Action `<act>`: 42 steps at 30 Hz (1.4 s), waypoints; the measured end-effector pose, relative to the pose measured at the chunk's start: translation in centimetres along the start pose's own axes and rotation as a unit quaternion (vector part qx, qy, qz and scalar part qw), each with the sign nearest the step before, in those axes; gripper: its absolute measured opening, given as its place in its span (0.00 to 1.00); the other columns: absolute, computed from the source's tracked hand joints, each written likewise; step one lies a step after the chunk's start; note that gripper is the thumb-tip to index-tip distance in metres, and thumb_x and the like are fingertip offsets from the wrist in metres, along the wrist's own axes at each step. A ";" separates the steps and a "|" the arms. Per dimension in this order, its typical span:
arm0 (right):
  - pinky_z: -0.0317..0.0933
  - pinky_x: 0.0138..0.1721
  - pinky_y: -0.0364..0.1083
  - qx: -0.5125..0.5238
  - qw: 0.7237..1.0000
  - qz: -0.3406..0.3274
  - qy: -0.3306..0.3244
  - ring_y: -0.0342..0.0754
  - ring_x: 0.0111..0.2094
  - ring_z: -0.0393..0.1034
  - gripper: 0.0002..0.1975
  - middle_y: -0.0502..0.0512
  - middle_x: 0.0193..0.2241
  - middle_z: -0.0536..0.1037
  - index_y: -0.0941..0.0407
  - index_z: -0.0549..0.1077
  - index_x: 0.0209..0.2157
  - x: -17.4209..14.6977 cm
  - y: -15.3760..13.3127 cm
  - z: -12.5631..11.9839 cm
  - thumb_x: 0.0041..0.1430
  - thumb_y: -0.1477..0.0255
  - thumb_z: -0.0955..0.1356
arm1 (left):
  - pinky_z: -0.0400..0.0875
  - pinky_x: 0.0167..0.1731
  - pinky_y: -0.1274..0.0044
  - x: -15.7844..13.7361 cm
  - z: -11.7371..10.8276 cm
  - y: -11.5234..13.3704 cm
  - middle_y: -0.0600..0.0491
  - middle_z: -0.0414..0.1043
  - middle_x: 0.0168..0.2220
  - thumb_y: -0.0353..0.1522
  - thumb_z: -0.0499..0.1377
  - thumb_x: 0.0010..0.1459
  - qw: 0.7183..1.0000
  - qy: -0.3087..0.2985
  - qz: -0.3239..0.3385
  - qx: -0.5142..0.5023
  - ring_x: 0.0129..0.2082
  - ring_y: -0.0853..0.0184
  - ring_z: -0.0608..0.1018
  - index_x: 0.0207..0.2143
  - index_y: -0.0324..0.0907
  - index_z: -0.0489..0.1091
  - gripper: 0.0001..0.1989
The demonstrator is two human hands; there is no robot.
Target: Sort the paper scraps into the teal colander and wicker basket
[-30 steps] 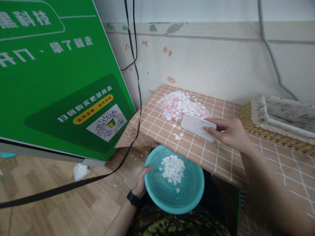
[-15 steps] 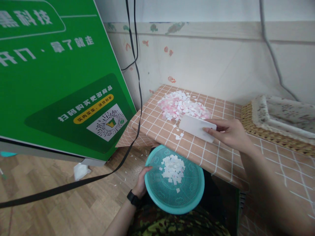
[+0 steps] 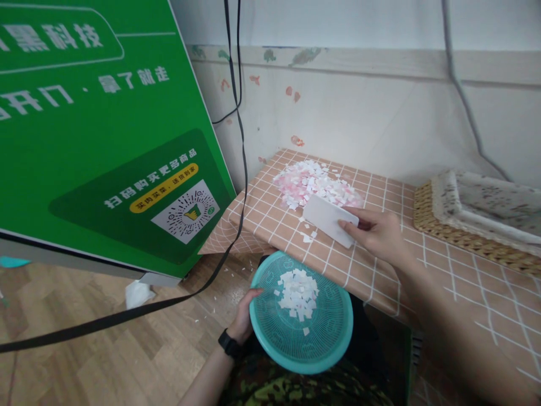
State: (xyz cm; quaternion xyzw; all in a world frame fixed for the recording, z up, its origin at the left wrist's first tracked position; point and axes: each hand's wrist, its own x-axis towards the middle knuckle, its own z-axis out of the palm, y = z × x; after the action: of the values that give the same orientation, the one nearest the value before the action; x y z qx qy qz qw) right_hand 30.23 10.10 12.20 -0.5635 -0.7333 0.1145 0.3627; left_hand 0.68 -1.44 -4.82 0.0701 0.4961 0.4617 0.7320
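we're facing a checked surface (image 3: 274,225) by a pale wall (image 3: 359,113), left hand (image 3: 242,318) gripping a teal basket (image 3: 291,345) holding white bits (image 3: 298,293), right hand (image 3: 382,234) pinching a white card (image 3: 327,220)!

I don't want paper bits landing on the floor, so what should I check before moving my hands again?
1. Left hand on the teal basket: ok, thumb over the rim.
2. Right hand holding the white card: ok, gripped at its right end.
3. Basket tucked under the edge of the table: cannot tell, any overlap is hidden.
4. Stray pieces gathered with the paper pile: not ok, a few lie apart, nearer the edge.
5. Floor free of scraps: not ok, small white bits show.
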 end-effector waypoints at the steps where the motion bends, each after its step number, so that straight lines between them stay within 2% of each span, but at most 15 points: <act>1: 0.57 0.18 0.41 -0.002 1.000 -0.001 0.003 0.41 0.18 0.65 0.17 0.52 0.25 0.78 0.56 0.77 0.43 0.0 0.1 0.1 0.53 0.65 0.67 | 0.67 0.27 0.76 -0.1 0.1 0.0 0.53 0.74 0.20 0.33 0.63 0.44 1.000 0.004 0.004 0.000 0.21 0.68 0.72 0.21 0.36 0.74 0.07; 3: 0.57 0.17 0.41 -0.007 1.000 -0.005 -0.002 0.41 0.17 0.64 0.17 0.51 0.23 0.77 0.56 0.77 0.43 0.2 0.3 0.1 0.53 0.65 0.67 | 0.67 0.27 0.76 -0.3 0.3 0.1 0.53 0.74 0.20 0.33 0.63 0.44 1.000 0.004 0.005 0.000 0.20 0.69 0.72 0.21 0.36 0.74 0.07; 6: 0.55 0.17 0.41 -0.001 0.999 -0.013 -0.046 0.40 0.16 0.62 0.17 0.50 0.19 0.75 0.57 0.76 0.44 0.4 0.2 -0.3 0.53 0.65 0.67 | 0.68 0.27 0.76 -0.6 0.6 0.5 0.52 0.75 0.21 0.33 0.62 0.44 1.000 -0.011 -0.008 -0.006 0.21 0.68 0.73 0.22 0.36 0.74 0.08; 9: 0.54 0.16 0.41 0.010 0.997 -0.016 -0.081 0.39 0.16 0.61 0.17 0.50 0.21 0.76 0.56 0.77 0.43 0.3 0.1 -1.2 0.53 0.65 0.68 | 0.68 0.27 0.75 -0.9 0.7 1.2 0.51 0.76 0.22 0.34 0.62 0.45 1.000 -0.016 -0.009 -0.022 0.21 0.67 0.74 0.24 0.36 0.75 0.08; 14: 0.58 0.16 0.42 -0.003 1.000 -0.012 -0.029 0.41 0.17 0.64 0.16 0.54 0.29 0.80 0.55 0.77 0.42 -1.7 0.4 -2.4 0.53 0.65 0.68 | 0.69 0.26 0.76 -1.3 0.5 3.2 0.53 0.75 0.20 0.33 0.63 0.44 1.000 0.006 0.008 -0.024 0.20 0.67 0.74 0.23 0.36 0.74 0.07; 16: 0.60 0.17 0.43 -0.013 1.000 -0.003 -0.003 0.43 0.18 0.66 0.15 0.55 0.30 0.80 0.55 0.77 0.42 -3.0 0.4 -2.5 0.53 0.65 0.68 | 0.68 0.26 0.76 -1.5 0.3 4.0 0.54 0.74 0.20 0.33 0.63 0.44 1.000 0.013 0.016 -0.018 0.20 0.68 0.74 0.22 0.36 0.73 0.07; 22: 0.61 0.21 0.43 -0.073 0.997 -0.001 0.024 0.43 0.17 0.67 0.15 0.52 0.21 0.78 0.55 0.76 0.44 -5.6 -1.4 -0.7 0.56 0.67 0.66 | 0.68 0.26 0.77 -1.9 0.4 5.7 0.53 0.75 0.22 0.32 0.63 0.46 0.999 -0.010 0.044 -0.011 0.21 0.68 0.74 0.24 0.36 0.73 0.06; 27: 0.62 0.25 0.43 -0.044 0.999 -0.028 0.004 0.44 0.21 0.70 0.16 0.53 0.26 0.79 0.55 0.75 0.45 -5.5 -2.5 1.0 0.58 0.69 0.63 | 0.70 0.27 0.76 -2.1 0.6 6.9 0.53 0.76 0.23 0.31 0.62 0.47 0.999 -0.024 0.042 -0.019 0.22 0.67 0.76 0.27 0.36 0.73 0.06; 31: 0.60 0.22 0.42 -0.041 0.998 -0.042 -0.007 0.42 0.18 0.67 0.17 0.53 0.24 0.79 0.56 0.74 0.47 -4.7 -2.5 1.3 0.58 0.69 0.63 | 0.72 0.30 0.75 -2.4 0.8 8.0 0.50 0.77 0.26 0.30 0.61 0.48 0.999 -0.047 0.020 -0.013 0.24 0.65 0.77 0.30 0.35 0.74 0.07; 34: 0.59 0.22 0.42 -0.057 0.997 -0.046 -0.012 0.43 0.19 0.68 0.17 0.53 0.27 0.80 0.54 0.73 0.48 -4.4 -2.7 1.7 0.59 0.70 0.62 | 0.73 0.33 0.73 -2.7 1.1 8.6 0.47 0.78 0.28 0.29 0.60 0.49 0.997 -0.074 -0.004 -0.011 0.26 0.63 0.78 0.32 0.34 0.74 0.08; 42: 0.64 0.26 0.44 -0.034 0.993 -0.100 -0.053 0.46 0.26 0.74 0.16 0.54 0.34 0.80 0.51 0.74 0.47 -6.1 -3.9 2.4 0.59 0.71 0.62 | 0.71 0.39 0.68 -3.4 0.9 8.2 0.42 0.79 0.33 0.28 0.59 0.49 0.991 -0.134 -0.020 -0.008 0.33 0.57 0.79 0.39 0.31 0.73 0.14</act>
State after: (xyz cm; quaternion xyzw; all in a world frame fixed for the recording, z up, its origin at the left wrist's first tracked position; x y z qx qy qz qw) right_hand 26.31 3.85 10.30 -0.4921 -0.8077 0.0822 0.3142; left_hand -3.86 1.00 2.54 0.1155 0.3908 0.4372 0.8017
